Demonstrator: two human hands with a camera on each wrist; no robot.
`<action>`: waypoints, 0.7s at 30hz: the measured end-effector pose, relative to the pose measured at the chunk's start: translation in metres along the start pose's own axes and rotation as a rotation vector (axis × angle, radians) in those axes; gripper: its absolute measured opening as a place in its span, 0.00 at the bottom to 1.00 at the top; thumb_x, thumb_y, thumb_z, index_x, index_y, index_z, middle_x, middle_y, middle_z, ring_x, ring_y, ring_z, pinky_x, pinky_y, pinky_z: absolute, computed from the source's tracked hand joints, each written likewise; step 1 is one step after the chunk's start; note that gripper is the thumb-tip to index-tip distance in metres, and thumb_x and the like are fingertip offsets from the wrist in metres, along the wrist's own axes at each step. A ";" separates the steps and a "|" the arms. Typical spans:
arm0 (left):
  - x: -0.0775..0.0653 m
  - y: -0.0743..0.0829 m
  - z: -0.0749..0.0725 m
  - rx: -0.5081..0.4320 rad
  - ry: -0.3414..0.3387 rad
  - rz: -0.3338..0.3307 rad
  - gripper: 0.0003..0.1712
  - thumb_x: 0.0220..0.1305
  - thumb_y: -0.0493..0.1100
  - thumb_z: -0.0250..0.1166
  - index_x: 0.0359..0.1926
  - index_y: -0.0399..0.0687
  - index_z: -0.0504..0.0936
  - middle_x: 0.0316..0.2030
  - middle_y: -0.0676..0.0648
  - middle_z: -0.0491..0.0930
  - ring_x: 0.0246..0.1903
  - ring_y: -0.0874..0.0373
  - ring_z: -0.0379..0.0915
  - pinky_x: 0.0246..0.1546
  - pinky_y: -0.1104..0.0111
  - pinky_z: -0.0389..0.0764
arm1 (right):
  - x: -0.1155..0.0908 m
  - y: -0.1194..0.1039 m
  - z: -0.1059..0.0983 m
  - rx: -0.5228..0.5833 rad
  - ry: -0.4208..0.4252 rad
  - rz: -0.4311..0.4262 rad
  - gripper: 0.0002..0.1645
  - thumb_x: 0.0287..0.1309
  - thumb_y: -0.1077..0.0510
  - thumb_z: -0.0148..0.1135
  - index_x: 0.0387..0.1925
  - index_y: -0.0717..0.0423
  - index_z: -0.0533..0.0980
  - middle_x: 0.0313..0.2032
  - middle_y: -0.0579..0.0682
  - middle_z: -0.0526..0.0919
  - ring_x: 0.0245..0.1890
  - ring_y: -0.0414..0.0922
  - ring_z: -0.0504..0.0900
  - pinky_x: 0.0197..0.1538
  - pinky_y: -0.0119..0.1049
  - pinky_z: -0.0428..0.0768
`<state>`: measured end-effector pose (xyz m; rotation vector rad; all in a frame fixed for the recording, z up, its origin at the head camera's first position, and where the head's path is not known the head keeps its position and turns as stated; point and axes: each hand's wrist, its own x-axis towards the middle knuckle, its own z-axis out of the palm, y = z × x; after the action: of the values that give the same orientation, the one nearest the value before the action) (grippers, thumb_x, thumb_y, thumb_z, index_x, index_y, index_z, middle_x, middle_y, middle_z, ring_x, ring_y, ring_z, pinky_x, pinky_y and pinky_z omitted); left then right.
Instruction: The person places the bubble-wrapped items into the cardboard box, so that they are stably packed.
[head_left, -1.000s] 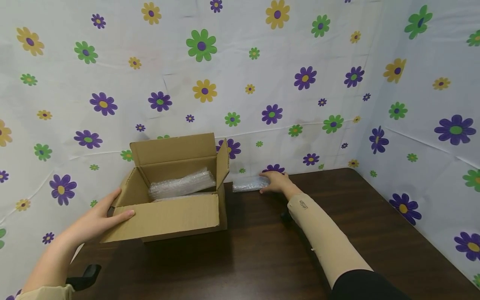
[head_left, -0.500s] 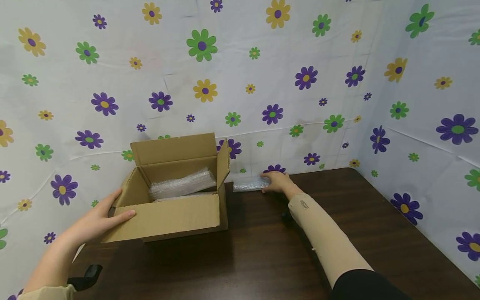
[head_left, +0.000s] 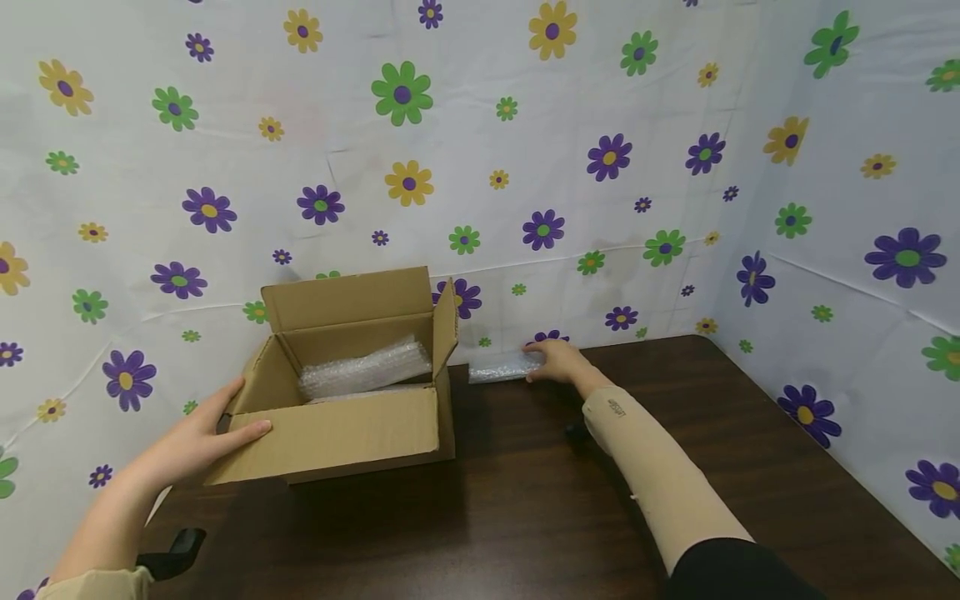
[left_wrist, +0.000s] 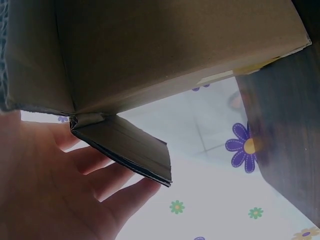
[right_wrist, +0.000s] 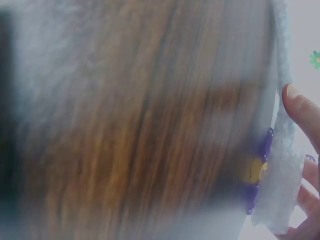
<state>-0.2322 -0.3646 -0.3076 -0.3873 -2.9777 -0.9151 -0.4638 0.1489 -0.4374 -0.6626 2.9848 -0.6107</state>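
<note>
An open cardboard box [head_left: 352, 437] stands on the table at centre-left in the head view, its flaps spread. My left hand [head_left: 187, 442] grips its near left corner, thumb on top of the front flap; the left wrist view shows the fingers [left_wrist: 120, 200] against a folded side flap. A bubble-wrapped packet [head_left: 367, 371] lies tilted inside the box. To the right, by the wall, my right hand [head_left: 561, 364] holds the end of another bubble-wrapped packet [head_left: 497, 368]. In the right wrist view, thumb and fingers sit on opposite sides of that packet [right_wrist: 280, 185].
The dark brown wooden table [head_left: 525, 500] reaches back to a white sheet [head_left: 465, 150] printed with flowers. A second flowered sheet [head_left: 847, 333] borders it on the right. The box's right flap [head_left: 446, 325] stands up between box and right packet.
My right hand and the packet in it have shifted very slightly to the right. The left hand and the box stay where they were.
</note>
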 end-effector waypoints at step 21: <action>-0.001 0.000 -0.002 0.002 -0.012 0.007 0.54 0.68 0.54 0.60 0.73 0.28 0.35 0.68 0.19 0.44 0.65 0.20 0.41 0.54 0.29 0.53 | -0.036 0.003 -0.039 0.112 0.105 -0.060 0.35 0.53 0.51 0.72 0.62 0.56 0.75 0.62 0.59 0.74 0.64 0.59 0.68 0.66 0.55 0.63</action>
<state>-0.2313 -0.3662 -0.3058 -0.4041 -2.9859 -0.9120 -0.4363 0.1813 -0.4047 -0.7364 3.0066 -0.8349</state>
